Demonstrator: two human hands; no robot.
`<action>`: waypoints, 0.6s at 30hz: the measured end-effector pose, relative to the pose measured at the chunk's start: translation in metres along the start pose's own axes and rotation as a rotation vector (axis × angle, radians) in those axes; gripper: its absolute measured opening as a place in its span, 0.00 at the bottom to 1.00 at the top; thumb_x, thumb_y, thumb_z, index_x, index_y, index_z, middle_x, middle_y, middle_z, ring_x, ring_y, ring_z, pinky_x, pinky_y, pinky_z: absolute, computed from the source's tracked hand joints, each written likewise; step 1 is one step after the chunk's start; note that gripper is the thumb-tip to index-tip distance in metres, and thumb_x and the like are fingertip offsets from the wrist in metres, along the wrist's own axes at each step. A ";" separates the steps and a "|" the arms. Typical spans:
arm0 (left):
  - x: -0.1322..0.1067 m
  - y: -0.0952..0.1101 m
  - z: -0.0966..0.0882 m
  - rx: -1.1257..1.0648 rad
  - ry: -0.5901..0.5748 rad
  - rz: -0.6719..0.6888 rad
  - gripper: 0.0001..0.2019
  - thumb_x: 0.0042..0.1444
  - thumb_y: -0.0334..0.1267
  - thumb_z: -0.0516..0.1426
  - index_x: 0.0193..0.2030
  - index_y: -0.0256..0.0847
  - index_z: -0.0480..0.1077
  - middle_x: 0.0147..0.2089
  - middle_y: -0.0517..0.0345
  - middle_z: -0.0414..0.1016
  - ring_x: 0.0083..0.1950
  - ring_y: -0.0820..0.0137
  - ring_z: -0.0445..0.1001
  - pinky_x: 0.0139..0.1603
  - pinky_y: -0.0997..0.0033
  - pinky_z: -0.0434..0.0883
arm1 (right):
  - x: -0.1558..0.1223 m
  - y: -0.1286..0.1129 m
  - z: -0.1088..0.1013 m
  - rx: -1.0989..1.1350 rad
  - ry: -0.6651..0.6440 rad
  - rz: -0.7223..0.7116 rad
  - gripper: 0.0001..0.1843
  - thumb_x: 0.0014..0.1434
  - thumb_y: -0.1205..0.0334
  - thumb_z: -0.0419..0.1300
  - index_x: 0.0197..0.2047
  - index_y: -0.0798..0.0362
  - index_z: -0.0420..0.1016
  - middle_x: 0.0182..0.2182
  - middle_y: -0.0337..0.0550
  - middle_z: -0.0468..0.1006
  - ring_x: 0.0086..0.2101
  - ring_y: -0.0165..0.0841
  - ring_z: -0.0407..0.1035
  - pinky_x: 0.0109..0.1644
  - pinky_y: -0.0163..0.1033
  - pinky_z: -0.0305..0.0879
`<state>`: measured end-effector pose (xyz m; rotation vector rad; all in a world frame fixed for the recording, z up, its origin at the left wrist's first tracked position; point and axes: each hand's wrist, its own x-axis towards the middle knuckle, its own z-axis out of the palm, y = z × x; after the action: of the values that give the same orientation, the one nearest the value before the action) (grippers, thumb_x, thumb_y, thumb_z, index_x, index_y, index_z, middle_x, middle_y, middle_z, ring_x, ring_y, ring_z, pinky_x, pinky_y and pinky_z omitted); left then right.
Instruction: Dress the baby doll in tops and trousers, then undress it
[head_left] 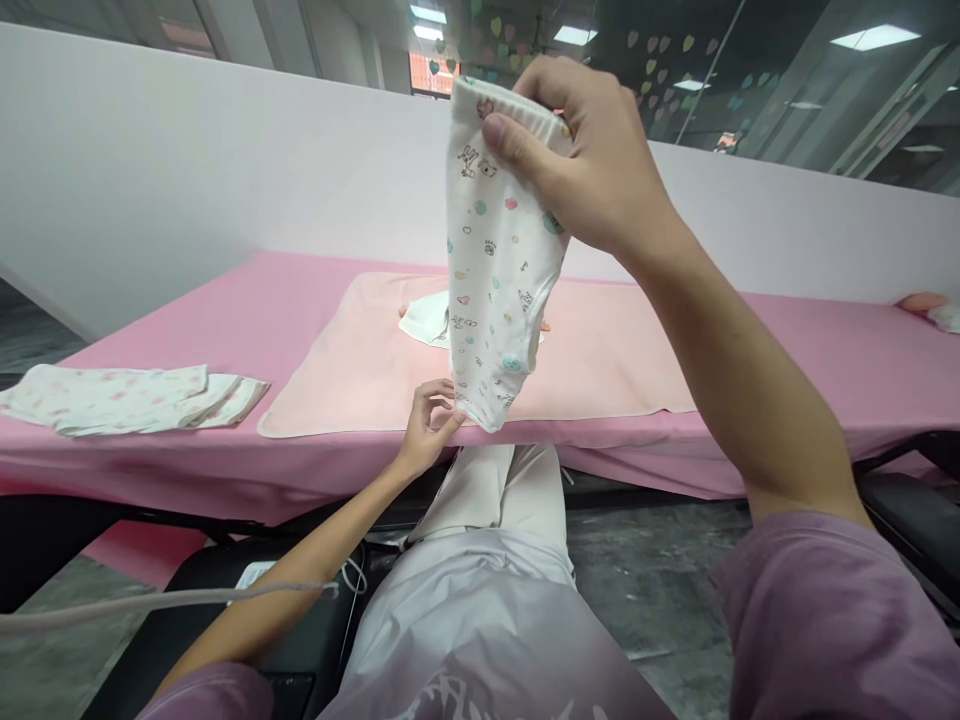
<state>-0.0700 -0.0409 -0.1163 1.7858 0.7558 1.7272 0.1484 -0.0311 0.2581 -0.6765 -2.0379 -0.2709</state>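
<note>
White baby pants [491, 270] with small animal and dot prints hang upright in front of me, above the near edge of the table. My right hand [577, 150] pinches the ribbed top edge between thumb and fingers. Down at the lower left corner, my left hand [431, 425] holds the cloth with thumb and fingertips. Behind the pants, a white cloth piece [426, 320] lies on the peach mat [600, 370], largely hidden, with small skin-coloured bits showing at its sides.
Pink cloth [247, 300] covers the table. Folded white printed cloths [112, 395] lie at its left. A skin-coloured object with white fabric [926, 302] is at the far right. A white partition [337, 170] stands behind. Black chairs [285, 620] and a grey cable [150, 602] are near me.
</note>
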 end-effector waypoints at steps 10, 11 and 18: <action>0.006 0.014 0.005 -0.093 -0.145 -0.253 0.21 0.66 0.58 0.69 0.51 0.41 0.77 0.70 0.41 0.72 0.76 0.50 0.68 0.76 0.52 0.69 | -0.003 -0.006 -0.004 0.122 -0.050 0.089 0.18 0.71 0.49 0.65 0.33 0.47 0.67 0.38 0.43 0.78 0.42 0.41 0.68 0.48 0.44 0.59; 0.005 0.014 0.003 -0.130 -0.141 -0.282 0.24 0.67 0.59 0.68 0.55 0.41 0.77 0.70 0.41 0.73 0.76 0.50 0.69 0.77 0.51 0.69 | -0.004 -0.005 -0.005 0.123 -0.056 0.098 0.18 0.70 0.47 0.65 0.33 0.46 0.68 0.39 0.43 0.79 0.42 0.42 0.69 0.47 0.45 0.58; -0.002 -0.004 0.001 -0.311 0.036 -0.410 0.32 0.65 0.65 0.66 0.63 0.41 0.74 0.63 0.41 0.81 0.68 0.49 0.78 0.68 0.50 0.76 | -0.004 0.002 -0.002 0.238 -0.076 0.151 0.24 0.69 0.36 0.67 0.34 0.46 0.72 0.40 0.44 0.79 0.41 0.40 0.68 0.41 0.43 0.57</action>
<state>-0.0688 -0.0394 -0.1206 1.2909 0.7575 1.5077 0.1527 -0.0319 0.2562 -0.6951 -2.0368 0.0859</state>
